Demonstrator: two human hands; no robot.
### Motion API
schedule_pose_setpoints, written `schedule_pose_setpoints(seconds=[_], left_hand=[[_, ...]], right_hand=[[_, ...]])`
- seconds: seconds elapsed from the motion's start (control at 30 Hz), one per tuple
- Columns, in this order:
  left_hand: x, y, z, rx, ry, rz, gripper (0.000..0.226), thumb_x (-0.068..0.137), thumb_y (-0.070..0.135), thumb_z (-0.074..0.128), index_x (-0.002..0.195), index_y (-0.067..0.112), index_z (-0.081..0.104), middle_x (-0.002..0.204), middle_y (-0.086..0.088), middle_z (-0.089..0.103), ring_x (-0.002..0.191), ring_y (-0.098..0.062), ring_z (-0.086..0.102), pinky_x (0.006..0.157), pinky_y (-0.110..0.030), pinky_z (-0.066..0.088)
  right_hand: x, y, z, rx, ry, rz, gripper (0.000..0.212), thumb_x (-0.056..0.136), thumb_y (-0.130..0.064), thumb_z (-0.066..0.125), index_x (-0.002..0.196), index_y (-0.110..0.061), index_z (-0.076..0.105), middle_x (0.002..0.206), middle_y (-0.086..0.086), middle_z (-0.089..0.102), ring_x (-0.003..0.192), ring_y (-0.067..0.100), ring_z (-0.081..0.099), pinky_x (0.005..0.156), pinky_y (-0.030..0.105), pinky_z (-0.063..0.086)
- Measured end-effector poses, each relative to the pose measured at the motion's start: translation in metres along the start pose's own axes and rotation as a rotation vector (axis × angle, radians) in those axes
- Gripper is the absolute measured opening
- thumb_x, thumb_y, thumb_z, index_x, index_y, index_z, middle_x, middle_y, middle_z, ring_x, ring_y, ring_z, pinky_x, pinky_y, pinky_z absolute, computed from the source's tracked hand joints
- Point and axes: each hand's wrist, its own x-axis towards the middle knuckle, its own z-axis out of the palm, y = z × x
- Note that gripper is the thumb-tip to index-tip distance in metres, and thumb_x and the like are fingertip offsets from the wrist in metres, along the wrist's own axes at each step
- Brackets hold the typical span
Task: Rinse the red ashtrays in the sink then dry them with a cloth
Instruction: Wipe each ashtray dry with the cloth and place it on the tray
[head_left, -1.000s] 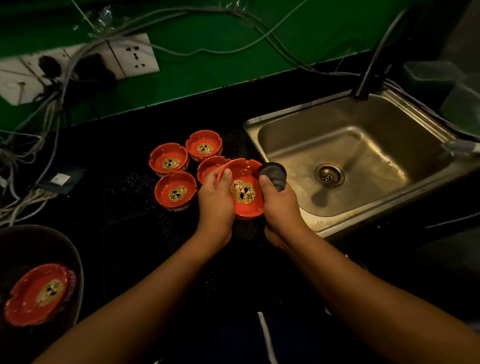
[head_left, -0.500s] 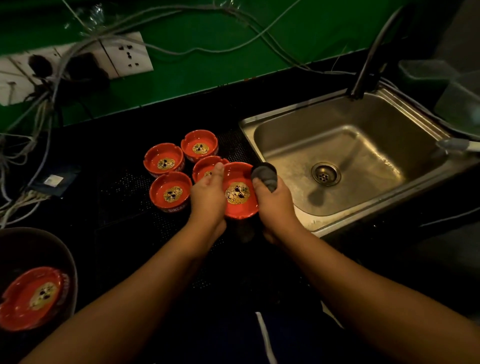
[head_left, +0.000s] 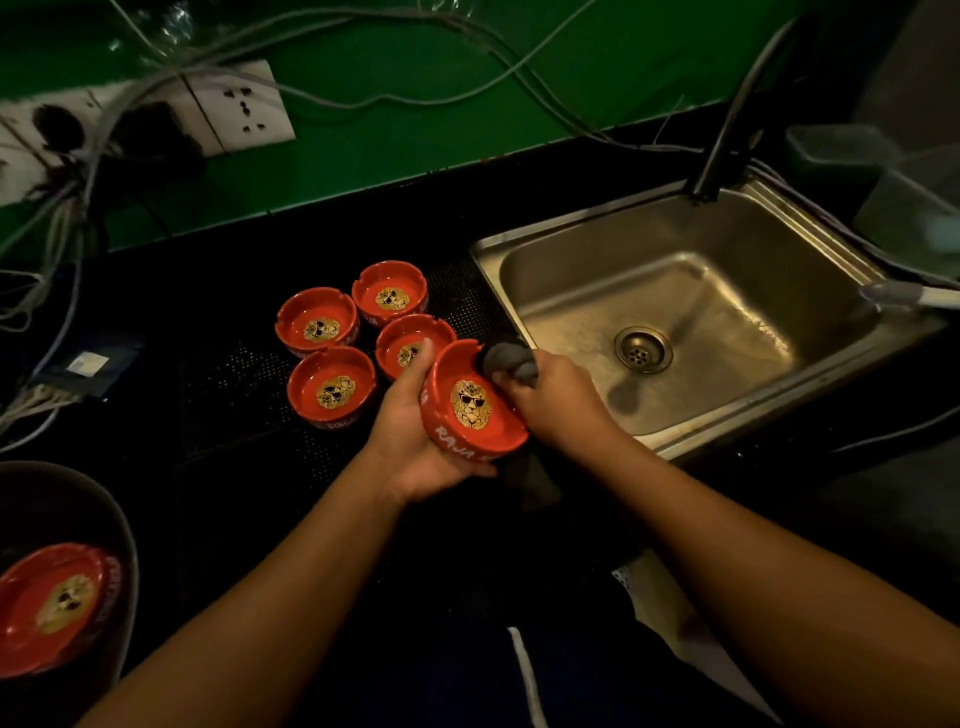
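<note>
Drying step: tilted ashtray (head_left: 470, 410) was gripped by left hand (head_left: 410, 441), cloth (head_left: 508, 358) bunched in right hand (head_left: 550, 400); rim wiping judged next

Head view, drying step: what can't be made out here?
- Held ashtray: underside hidden by the left hand; side lettering cut off by its fingers.
- Cloth: mostly bunched inside the right hand.
- Ashtray at lower left: blurred, cropped by the frame edge.
- Faucet: spout too dark to trace.
- Wetness of any ashtray: unreadable in dim light.
</note>
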Motion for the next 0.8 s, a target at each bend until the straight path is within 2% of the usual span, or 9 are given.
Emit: schedule_pose_setpoints(seconds=[0.07,0.13,0.2,0.3,0.43,0.5,0.6,0.7,0.8], left_hand=[[0.002,-0.005,-0.004,-0.058,-0.058,-0.012,0.079,0.074,0.073,0.04,0.12,0.014,0.065,0.124,-0.022,0.062,0.112,-0.042,0.058,0.092,-0.064,0.041],[0.002,-0.007,-0.008,-0.137,-0.084,-0.008,0.079,0.077,0.073,0.039,0.126,0.014,0.058,0.127,-0.023,0.06,0.115,-0.045,0.056,0.093,-0.071,0.036],[0.001,-0.004,-0.011,-0.203,-0.081,0.016,0.076,0.081,0.072,0.038,0.125,0.014,0.058,0.125,-0.023,0.061,0.114,-0.044,0.057,0.088,-0.071,0.04],[0.001,0.001,-0.016,-0.237,-0.045,0.025,0.077,0.082,0.073,0.04,0.129,0.014,0.056,0.128,-0.025,0.058,0.117,-0.045,0.054,0.084,-0.065,0.048],[0.005,0.002,-0.007,-0.185,-0.026,0.036,0.078,0.083,0.073,0.039,0.133,0.015,0.054,0.128,-0.022,0.059,0.112,-0.039,0.057,0.085,-0.052,0.051],[0.008,0.001,0.001,-0.147,-0.013,0.046,0.073,0.084,0.071,0.037,0.129,0.017,0.057,0.128,-0.021,0.06,0.116,-0.038,0.055,0.093,-0.052,0.044],[0.008,0.002,0.01,-0.116,-0.007,0.066,0.066,0.086,0.068,0.037,0.12,0.019,0.065,0.124,-0.018,0.064,0.115,-0.037,0.057,0.099,-0.053,0.04],[0.006,0.005,0.007,-0.122,0.034,0.1,0.064,0.087,0.067,0.037,0.11,0.016,0.068,0.116,-0.018,0.067,0.107,-0.036,0.061,0.095,-0.055,0.043],[0.004,0.007,0.002,-0.117,0.057,0.127,0.065,0.087,0.067,0.036,0.113,0.016,0.066,0.116,-0.021,0.066,0.111,-0.039,0.059,0.091,-0.057,0.044]], right_hand=[[0.0,-0.003,-0.007,-0.124,0.022,-0.07,0.039,0.085,-0.045,0.064,0.107,-0.013,0.062,0.101,0.011,0.069,0.101,0.031,0.061,0.074,0.03,0.044],[-0.002,-0.01,-0.02,-0.097,0.016,-0.097,0.051,0.082,-0.051,0.065,0.119,-0.019,0.052,0.11,0.007,0.067,0.104,0.027,0.06,0.074,0.025,0.04],[-0.005,-0.019,-0.039,0.068,0.008,-0.086,0.058,0.085,-0.052,0.061,0.13,-0.025,0.037,0.119,0.007,0.06,0.106,0.024,0.057,0.08,0.024,0.038],[-0.009,-0.029,-0.065,0.176,-0.053,-0.077,0.048,0.093,-0.042,0.048,0.134,-0.031,0.026,0.124,0.003,0.043,0.112,0.019,0.049,0.089,0.026,0.033],[-0.016,-0.042,-0.062,-0.017,-0.128,-0.154,0.054,0.092,-0.026,0.053,0.138,-0.031,0.024,0.126,0.004,0.031,0.104,0.018,0.048,0.089,0.025,0.035],[-0.016,-0.045,-0.05,-0.121,-0.097,-0.202,0.049,0.09,-0.028,0.062,0.128,-0.03,0.031,0.119,0.003,0.032,0.092,0.016,0.047,0.08,0.025,0.037],[-0.014,-0.046,-0.033,-0.155,-0.041,-0.251,0.033,0.086,-0.038,0.065,0.106,-0.026,0.043,0.107,0.0,0.037,0.088,0.015,0.048,0.076,0.024,0.037],[-0.016,-0.043,-0.035,-0.092,-0.235,-0.291,0.041,0.088,-0.041,0.061,0.124,-0.023,0.057,0.117,0.003,0.058,0.103,0.015,0.057,0.086,0.026,0.045],[-0.019,-0.033,-0.042,-0.217,-0.408,-0.388,0.053,0.092,-0.034,0.058,0.143,-0.029,0.042,0.137,0.003,0.055,0.121,0.019,0.054,0.1,0.03,0.043]])
